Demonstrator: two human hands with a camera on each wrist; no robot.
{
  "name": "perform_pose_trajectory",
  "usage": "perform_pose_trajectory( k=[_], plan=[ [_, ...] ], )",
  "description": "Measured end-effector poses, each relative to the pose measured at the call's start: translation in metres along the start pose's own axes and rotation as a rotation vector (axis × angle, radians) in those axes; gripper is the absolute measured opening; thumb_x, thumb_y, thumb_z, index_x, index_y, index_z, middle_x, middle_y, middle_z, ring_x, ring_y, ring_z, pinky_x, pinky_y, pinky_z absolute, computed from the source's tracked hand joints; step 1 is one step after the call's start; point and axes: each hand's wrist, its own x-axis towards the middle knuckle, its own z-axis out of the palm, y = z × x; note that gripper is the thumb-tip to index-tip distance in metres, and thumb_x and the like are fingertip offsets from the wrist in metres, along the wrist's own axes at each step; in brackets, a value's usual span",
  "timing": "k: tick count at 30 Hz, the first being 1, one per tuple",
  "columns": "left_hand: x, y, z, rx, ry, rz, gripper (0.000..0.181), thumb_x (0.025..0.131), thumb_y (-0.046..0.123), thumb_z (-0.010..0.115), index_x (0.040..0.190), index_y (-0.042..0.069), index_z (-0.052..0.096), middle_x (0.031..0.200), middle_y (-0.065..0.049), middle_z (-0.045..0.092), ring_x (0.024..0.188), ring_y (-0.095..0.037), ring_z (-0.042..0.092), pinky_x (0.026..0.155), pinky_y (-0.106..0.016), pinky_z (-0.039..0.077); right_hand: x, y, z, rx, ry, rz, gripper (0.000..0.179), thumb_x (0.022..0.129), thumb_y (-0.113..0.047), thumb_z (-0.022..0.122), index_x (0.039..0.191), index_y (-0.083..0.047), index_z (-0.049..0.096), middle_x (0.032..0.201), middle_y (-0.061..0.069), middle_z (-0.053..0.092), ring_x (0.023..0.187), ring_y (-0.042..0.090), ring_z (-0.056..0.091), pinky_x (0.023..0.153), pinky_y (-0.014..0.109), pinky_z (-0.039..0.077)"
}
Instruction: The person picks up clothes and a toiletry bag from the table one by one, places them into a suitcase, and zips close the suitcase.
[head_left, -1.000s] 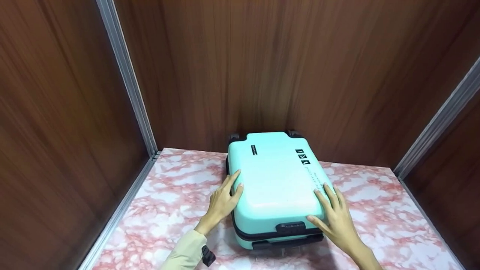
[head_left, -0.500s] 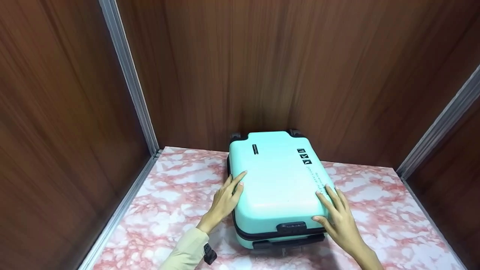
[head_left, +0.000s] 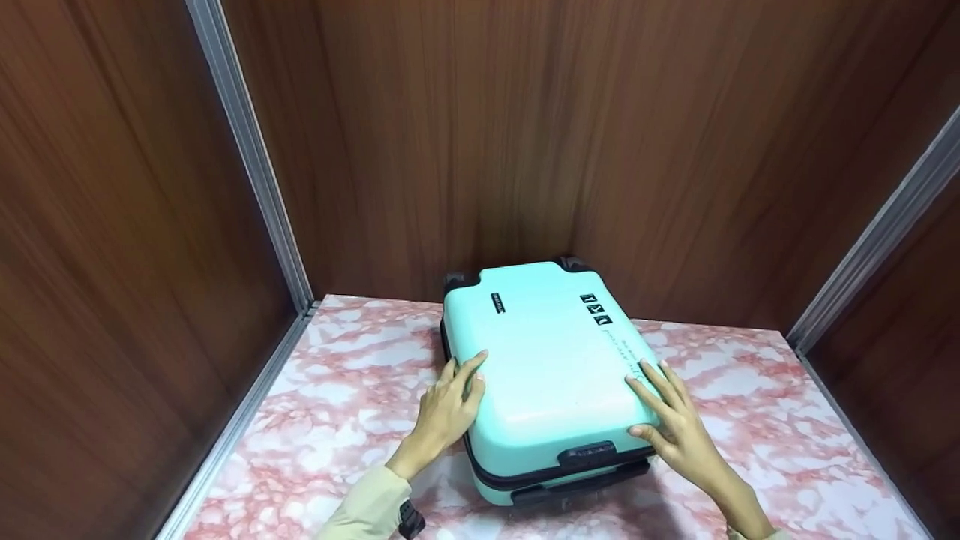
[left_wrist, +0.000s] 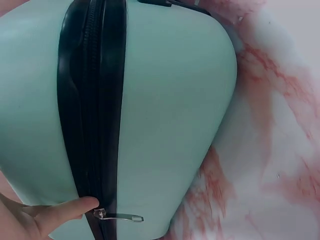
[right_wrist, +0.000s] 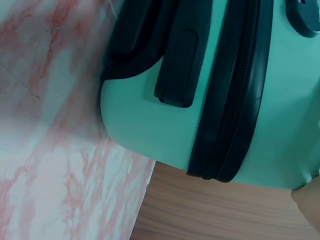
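Observation:
A mint-green hard-shell suitcase (head_left: 540, 367) lies flat, its wheeled end towards the back panel. My left hand (head_left: 442, 416) lies along its left edge, index finger and thumb on the lid. In the left wrist view a fingertip (left_wrist: 87, 204) is right at the metal zipper pull (left_wrist: 120, 216) on the black zipper band (left_wrist: 95, 100). On the right front corner rests my right hand (head_left: 684, 439), fingers spread over the lid and side. The right wrist view shows the black side handle (right_wrist: 180, 65) and, at the right edge, a little of that hand.
The suitcase stands on a pink-and-white marbled tabletop (head_left: 352, 382). A brown wood-grain panel (head_left: 465, 135) rises behind it, with more panels left and right. Grey metal posts (head_left: 255, 150) mark the corners. A black strap buckle (head_left: 410, 519) hangs at the left sleeve.
The suitcase has turned slightly counterclockwise, its far end swinging left. Both hands stay on its sides and move with it.

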Motion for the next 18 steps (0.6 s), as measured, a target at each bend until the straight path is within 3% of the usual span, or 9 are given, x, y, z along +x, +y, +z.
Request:
perform_pose_trajectory(
  k=[3,9,15,18],
  plan=[
    [0.0,0.0,-0.002,0.018,-0.002,-0.002,0.041,0.105,0.035,0.042,0.143,0.025,0.054,0.133,-0.039,0.048,0.081,-0.045,0.068,0.062,-0.054,0.053,0.001,0.001,-0.001,-0.002,-0.006,-0.001,0.067,0.09,-0.043,0.06,0.14,0.001,0.053,0.148,0.032,0.036,0.147,0.04,0.012,0.114,0.057,0.011],
    [0.006,-0.002,-0.005,0.006,-0.007,-0.023,0.042,0.102,0.039,0.047,0.142,0.027,0.055,0.138,-0.037,0.045,0.074,-0.04,0.066,0.058,-0.047,0.051,0.002,-0.011,-0.005,-0.123,-0.032,0.094,0.069,0.083,-0.032,0.072,0.143,-0.005,0.052,0.151,0.026,0.037,0.143,0.046,0.02,0.099,0.076,0.023],
    [0.02,-0.008,-0.006,0.006,-0.048,-0.076,0.051,0.102,0.048,0.043,0.149,0.029,0.046,0.142,-0.037,0.041,0.094,-0.051,0.064,0.069,-0.056,0.052,0.0,-0.026,-0.01,-0.287,-0.039,0.163,0.076,0.071,-0.013,0.085,0.14,-0.002,0.054,0.147,0.027,0.041,0.131,0.051,0.034,0.092,0.069,0.037],
    [0.024,-0.01,-0.007,0.015,-0.064,-0.096,0.052,0.102,0.05,0.042,0.15,0.03,0.044,0.139,-0.035,0.047,0.085,-0.047,0.066,0.066,-0.053,0.052,0.001,-0.028,-0.01,-0.308,-0.036,0.159,0.075,0.069,-0.007,0.085,0.138,0.001,0.056,0.145,0.029,0.043,0.13,0.053,0.036,0.09,0.066,0.043]
  ],
)
